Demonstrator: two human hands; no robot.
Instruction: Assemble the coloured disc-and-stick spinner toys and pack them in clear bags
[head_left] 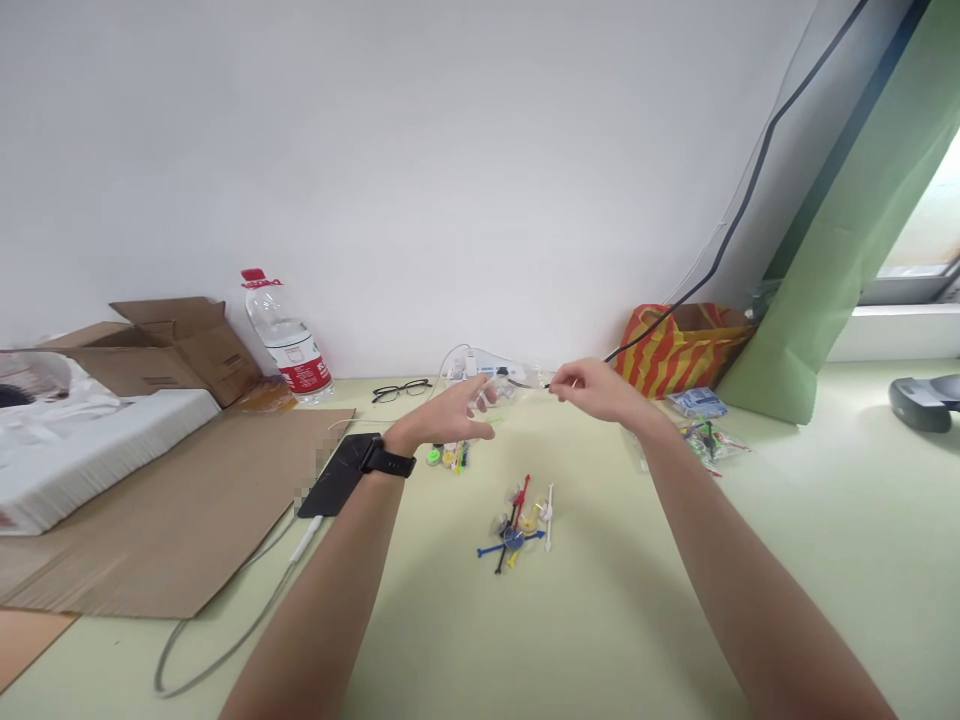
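My left hand (450, 412), with a black watch (388, 460) on the wrist, is raised over the table with thumb and fingers apart. My right hand (592, 388) is closed in a pinch to its right; whatever is in the fingertips is too small to make out. Clear crinkled plastic (529, 376) shows between the two hands; I cannot tell whether either touches it. Below them on the table lies a cluster of plastic arrow spinners (514, 538) in red, blue, black, yellow and white. Small green and yellow round pieces (442, 457) lie partly hidden beneath my left hand.
A black phone (341, 478) with a charging cable lies on cardboard (195, 510) at left. Behind are a water bottle (292, 345), an open box (172, 350), glasses (402, 391) and a power strip (480, 366). At right are a striped bag (664, 355) and packets of small parts (709, 440).
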